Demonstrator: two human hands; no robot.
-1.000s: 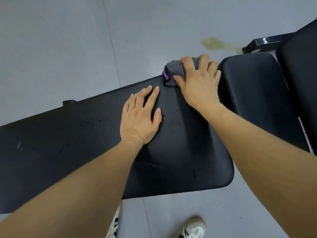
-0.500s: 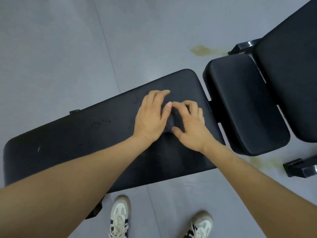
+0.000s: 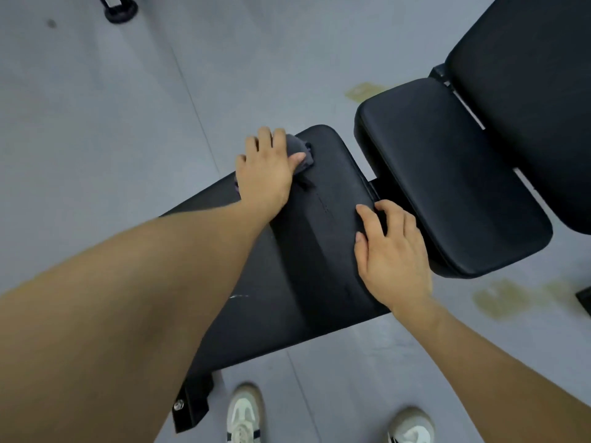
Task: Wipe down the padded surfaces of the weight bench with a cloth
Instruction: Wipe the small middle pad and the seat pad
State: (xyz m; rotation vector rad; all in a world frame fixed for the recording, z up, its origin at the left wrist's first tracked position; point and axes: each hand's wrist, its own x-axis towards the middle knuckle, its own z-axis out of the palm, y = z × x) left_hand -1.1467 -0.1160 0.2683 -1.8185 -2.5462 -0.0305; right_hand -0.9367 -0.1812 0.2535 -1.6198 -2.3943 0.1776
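Note:
The long black padded bench (image 3: 316,257) runs across the middle of the view. My left hand (image 3: 265,171) is at its far edge and grips a bunched dark grey cloth (image 3: 300,148) against the pad, thumb on top of the cloth. Part of the cloth is hidden under my palm. My right hand (image 3: 390,251) rests flat on the pad's right end, with its fingertips over the edge by the gap. A smaller black seat pad (image 3: 447,174) lies just right of that gap.
A larger black pad (image 3: 527,91) fills the upper right corner. The grey floor (image 3: 128,123) has yellowish stains (image 3: 499,298) at the right. My white shoes (image 3: 244,414) stand below the bench beside a black frame foot (image 3: 192,407). A dark object (image 3: 120,8) sits at the top left.
The cloth has gone from under my right hand to my left hand, which moved to the pad's far edge. My right hand moved to the pad's right end.

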